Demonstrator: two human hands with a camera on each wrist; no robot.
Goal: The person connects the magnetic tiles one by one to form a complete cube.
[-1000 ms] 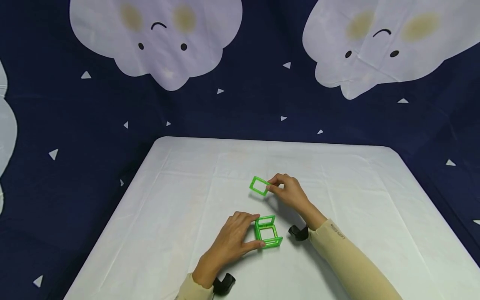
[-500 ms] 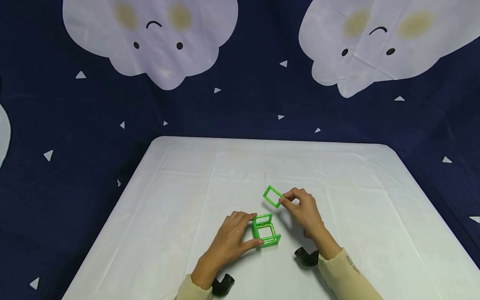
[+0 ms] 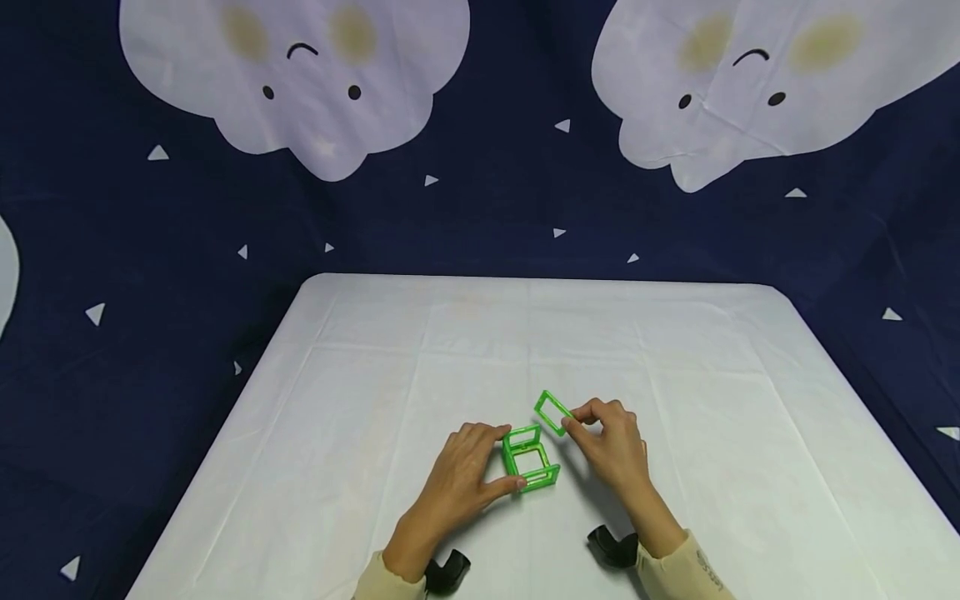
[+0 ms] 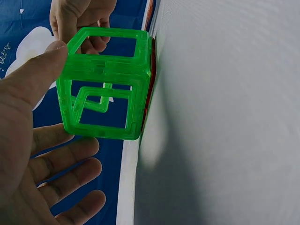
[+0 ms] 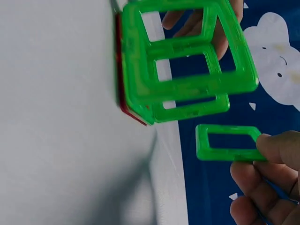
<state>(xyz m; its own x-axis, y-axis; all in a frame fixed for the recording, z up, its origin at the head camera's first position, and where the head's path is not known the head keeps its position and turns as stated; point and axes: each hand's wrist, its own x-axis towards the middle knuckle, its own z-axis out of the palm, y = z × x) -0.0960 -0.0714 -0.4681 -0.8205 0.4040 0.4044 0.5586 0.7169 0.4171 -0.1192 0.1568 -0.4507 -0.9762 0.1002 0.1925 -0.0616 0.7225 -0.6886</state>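
An open-topped box of green magnetic tiles (image 3: 542, 480) stands on the white table. My left hand (image 3: 463, 473) holds it from the left, thumb at the near wall and index finger at the far one. In the left wrist view the other fingers spread below the box (image 4: 103, 70). A thin red layer (image 4: 151, 84) lies under its base. My right hand (image 3: 611, 442) pinches a loose green magnetic tile (image 5: 229, 154) by one end between thumb and fingers. That tile is held tilted in the air, just beyond the box's right far corner, apart from it.
The white cloth-covered table (image 3: 375, 350) spreads around both hands. Behind it hangs a dark blue cloth (image 3: 495, 225) with clouds and small triangles. Black wrist mounts (image 3: 447, 572) stick out by both sleeves, low over the table.
The right hand has brought its tile nearer to me and rightward, close to the box, turning it more steeply. The left hand keeps its hold on the box, almost still.
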